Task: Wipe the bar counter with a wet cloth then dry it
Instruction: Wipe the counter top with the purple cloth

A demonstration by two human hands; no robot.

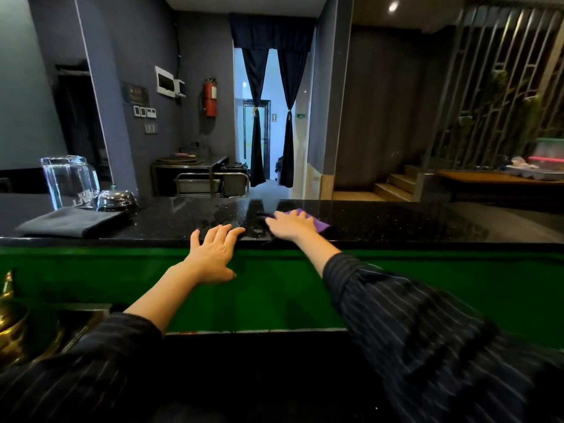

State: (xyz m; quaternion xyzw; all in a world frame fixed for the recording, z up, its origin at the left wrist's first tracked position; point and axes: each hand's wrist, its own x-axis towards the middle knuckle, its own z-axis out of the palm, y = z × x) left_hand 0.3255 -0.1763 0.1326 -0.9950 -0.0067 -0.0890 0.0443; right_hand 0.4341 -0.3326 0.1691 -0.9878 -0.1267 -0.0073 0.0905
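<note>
Wet black bar counter (pixel 396 222): right hand (pixel 291 225) presses the purple cloth (pixel 321 225) flat, left hand (pixel 213 254) rests spread on the edge. Sweeping left could topple the upturned glass (pixel 70 181).

Purple cloth (pixel 319 223) mostly hidden under right hand (pixel 291 225); only far edge and one corner show. Right sleeve (pixel 427 331) motion-blurred, stripes smeared. Counter (pixel 396 221) cut off by both side edges. Brass vessel (pixel 9 325) cut by left edge, shape unclear. Lettering on glass jug (pixel 68 181) partly behind bell (pixel 117 199), unreadable. Wall sign (pixel 135 93) too small to read.
</note>
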